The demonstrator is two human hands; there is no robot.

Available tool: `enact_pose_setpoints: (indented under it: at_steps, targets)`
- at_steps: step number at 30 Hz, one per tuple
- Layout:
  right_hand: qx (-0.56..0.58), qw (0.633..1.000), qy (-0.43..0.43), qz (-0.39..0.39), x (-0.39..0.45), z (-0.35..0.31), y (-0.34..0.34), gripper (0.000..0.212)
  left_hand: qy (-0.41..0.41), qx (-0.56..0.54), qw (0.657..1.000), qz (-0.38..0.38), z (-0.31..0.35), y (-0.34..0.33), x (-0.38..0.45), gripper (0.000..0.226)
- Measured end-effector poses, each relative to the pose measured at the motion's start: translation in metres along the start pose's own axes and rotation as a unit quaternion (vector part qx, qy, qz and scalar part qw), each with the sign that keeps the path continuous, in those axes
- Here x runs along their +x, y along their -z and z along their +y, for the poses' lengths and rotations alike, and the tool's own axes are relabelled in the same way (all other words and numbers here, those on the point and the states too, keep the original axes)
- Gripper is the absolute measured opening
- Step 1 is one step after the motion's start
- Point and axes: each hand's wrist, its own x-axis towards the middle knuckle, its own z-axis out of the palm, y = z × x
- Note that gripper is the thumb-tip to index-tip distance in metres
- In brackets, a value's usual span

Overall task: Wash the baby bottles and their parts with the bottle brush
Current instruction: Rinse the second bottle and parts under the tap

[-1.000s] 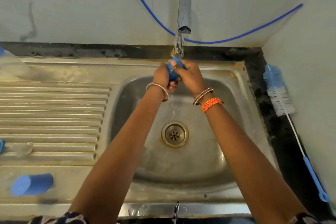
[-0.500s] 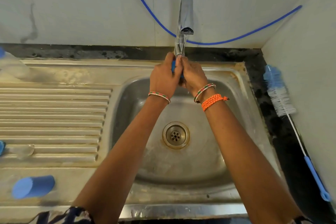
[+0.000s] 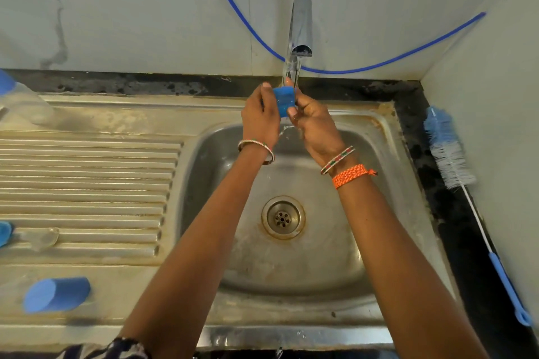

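Under the running tap, my left hand and my right hand both hold a small blue bottle part between their fingers, above the back of the sink basin. Water runs off it into the basin. The bottle brush, with blue and white bristles and a blue handle, lies on the dark ledge at the right, untouched. A blue bottle cap lies on its side on the drainboard's front left. A clear teat rests on the ribs at left.
A clear bottle with a blue top sits at the far left back of the drainboard. Another blue piece peeks in at the left edge. A blue hose hangs along the wall. The drain is at the basin's centre.
My hands, pressed together around the blue part half a second ago, have spread a little, so the part shows between my fingers under the water.
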Motion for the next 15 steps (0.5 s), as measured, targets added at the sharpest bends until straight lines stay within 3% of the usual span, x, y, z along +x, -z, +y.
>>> enact_pose_setpoints:
  at_steps: [1,3,6,9,12,15]
  targets:
    - [-0.051,0.998,0.019,0.014,0.0,0.003,0.001,0.041,0.053,-0.002,0.998,-0.016,0.001,0.0,0.004,0.037]
    - [-0.038,0.999,-0.011,0.033,0.0,0.005,0.007,0.038,0.088,0.029,0.994,-0.063,0.003,0.002,0.005,0.038]
    - [0.089,0.99,-0.1,0.034,0.002,-0.001,0.009,0.044,-0.025,0.07,0.993,-0.088,-0.003,0.005,0.001,0.032]
    - [0.028,0.993,-0.104,0.054,0.006,-0.006,0.007,0.041,-0.098,0.086,0.986,-0.103,-0.014,0.004,-0.003,0.026]
    - [-0.035,0.998,-0.046,-0.001,0.002,-0.001,0.005,0.026,-0.028,0.008,0.996,-0.086,-0.01,0.001,-0.001,0.024]
    - [-0.037,0.998,-0.034,-0.04,-0.004,0.001,0.007,0.039,0.043,-0.027,0.996,-0.069,-0.008,0.001,0.012,0.028]
